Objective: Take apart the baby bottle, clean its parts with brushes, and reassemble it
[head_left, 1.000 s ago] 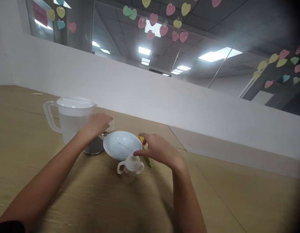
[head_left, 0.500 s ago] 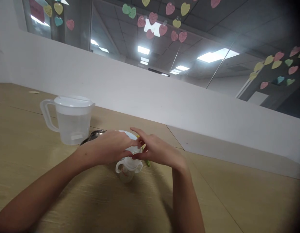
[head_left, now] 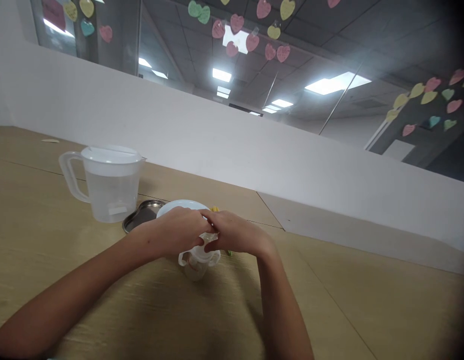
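A big tan table (head_left: 352,285) fills the low part of the frame, and a white wall (head_left: 201,135) runs behind it. A tall see-through pitcher (head_left: 111,197) stands at the left, its handle facing the left edge. It stands well apart from the hands, so it is not in their way.

Near the middle, the left hand (head_left: 181,230) and the right hand (head_left: 234,232) meet over a small bottle (head_left: 196,268). Their fingers bend around its clear top (head_left: 210,239). I can't tell how tightly either hand pinches, because the fingers hide that. Coming in from both sides may help stop the bottle from tipping.

Just behind the hands is a pale bowl (head_left: 182,204); they cover most of it. A shiny metal tray (head_left: 143,215) sits between the bowl and the pitcher. The bottle, low in the middle, stands upright with a little handle on each side, maybe for easy holding. A thin yellow and green thing (head_left: 215,209) pokes out behind the right hand, mostly hidden.
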Demonstrator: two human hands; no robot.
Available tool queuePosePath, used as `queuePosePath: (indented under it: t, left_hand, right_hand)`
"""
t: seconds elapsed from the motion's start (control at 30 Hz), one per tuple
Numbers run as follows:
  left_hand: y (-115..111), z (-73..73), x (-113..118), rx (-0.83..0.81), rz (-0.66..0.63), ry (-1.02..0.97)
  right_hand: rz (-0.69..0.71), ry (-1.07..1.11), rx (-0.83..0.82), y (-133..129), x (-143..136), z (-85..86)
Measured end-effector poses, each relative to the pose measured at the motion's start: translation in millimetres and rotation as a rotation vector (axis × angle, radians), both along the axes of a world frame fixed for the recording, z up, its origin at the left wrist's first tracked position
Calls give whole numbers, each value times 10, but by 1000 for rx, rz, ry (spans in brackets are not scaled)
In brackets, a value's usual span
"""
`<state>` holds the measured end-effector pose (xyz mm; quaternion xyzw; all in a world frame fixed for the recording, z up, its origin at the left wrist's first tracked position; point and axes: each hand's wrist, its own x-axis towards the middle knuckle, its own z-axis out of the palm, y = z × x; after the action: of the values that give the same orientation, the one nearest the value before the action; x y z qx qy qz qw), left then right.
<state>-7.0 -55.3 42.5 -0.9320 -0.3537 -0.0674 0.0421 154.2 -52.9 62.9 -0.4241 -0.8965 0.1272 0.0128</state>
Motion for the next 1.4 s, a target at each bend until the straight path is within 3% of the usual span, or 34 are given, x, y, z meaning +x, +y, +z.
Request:
queuePosePath:
  t: [0.37,0.47,0.57,0.67,0.77,0.9,1.2,1.4]
  left_hand:
    - [140,-26,-28,-27,-121,-99]
    - [258,-134,-93,-145,-192,-244]
    - [343,-457,-177,-321,-168,-581]
    - [295,-910,-232,-188,-33,-933]
    - [149,-1293,-248,-11,-19,-1006]
    - [-6,-1567,-216,70,-94,-1066]
    - [-25,-1788,-88,-355,-130,-1230]
    - [-32,-1692,-95,-645,-185,-1165]
  right_hand:
    - [-11,-138,67,74,-7,-29]
    - [-9,-156,83,117,22,-41]
    - [8,-139,81,145,45,-44]
    - [3,-117,67,170,63,-53]
    - [4,-110,40,184,75,-57]
    - [54,-97,-16,161,54,-39]
    - [270,-25,-65,85,-35,-48]
    - [297,2,-96,57,-41,-30]
